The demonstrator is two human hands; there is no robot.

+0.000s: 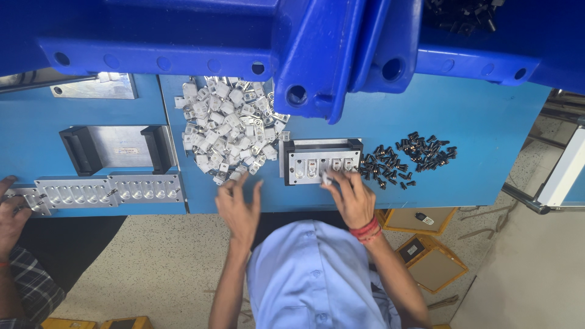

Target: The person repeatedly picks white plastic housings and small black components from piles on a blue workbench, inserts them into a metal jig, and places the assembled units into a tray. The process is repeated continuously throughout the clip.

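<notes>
1. The blue workbench (pixel 475 122) is spreading under both your hands, with a blue moulded frame (pixel 317 49) hanging over its far side.
2. The heap of small white metal brackets (pixel 228 125) is lying left of centre, running from the far side toward you; its near edge is sitting just beyond your left fingertips.
3. The grey fixture block (pixel 320 161) with dark end handles is sitting at the middle, its long axis running left to right, its row of pockets facing up at you. It is lying directly far of your right hand, so that hand is much the nearer of the two.
4. The scatter of small black screws (pixel 408 158) is lying just right of the fixture block, close to your right hand.
5. Your left hand (pixel 239 204) is hovering with fingers spread apart, holding nothing visible, its tips almost touching the nearest brackets.
6. Your right hand (pixel 352 198) is resting its fingertips on the near edge of the fixture block; the fingers are drawn together, but you cannot tell whether they are pinching a part.
7. Another person's hand (pixel 11 210) is touching a long grey jig (pixel 103 192) at the far left.
</notes>
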